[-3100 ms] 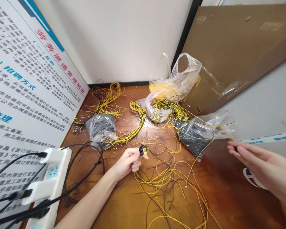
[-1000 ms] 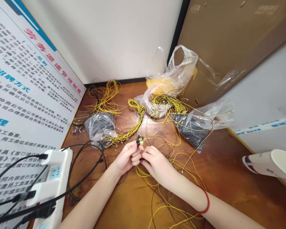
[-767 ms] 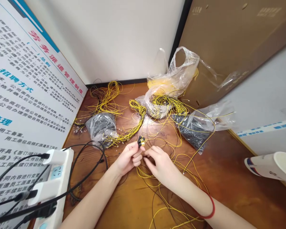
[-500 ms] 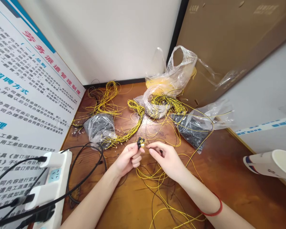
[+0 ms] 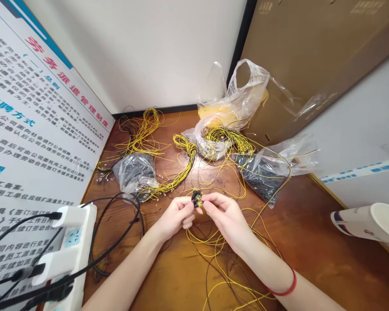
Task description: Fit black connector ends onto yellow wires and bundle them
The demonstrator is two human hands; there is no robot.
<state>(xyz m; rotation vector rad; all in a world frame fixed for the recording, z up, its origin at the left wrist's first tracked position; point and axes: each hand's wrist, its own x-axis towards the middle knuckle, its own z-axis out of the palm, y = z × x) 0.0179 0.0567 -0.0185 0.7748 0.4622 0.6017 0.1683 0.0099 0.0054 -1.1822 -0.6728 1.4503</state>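
Note:
My left hand is closed, with thumb and forefinger gripping a small black-and-yellow part that has several black knobs on it. From the other side, the thumb and forefinger of my right hand pinch the part's right edge. Its exact kind is too small to make out. Thin yellow and black wires trail loosely below and beside my right hand. Just beyond the hands, a tied bundle of yellow and black wires lies on the wooden table.
Clear bags of black pieces lie at left and right. Further wire bundles and a plastic bag with yellow contents are at the back. A power strip with black cables stands left, a paper cup right.
My right hand has moved slightly left, and its fingertips now meet the part. The part has turned and shifted a little to the right and down in my left hand.

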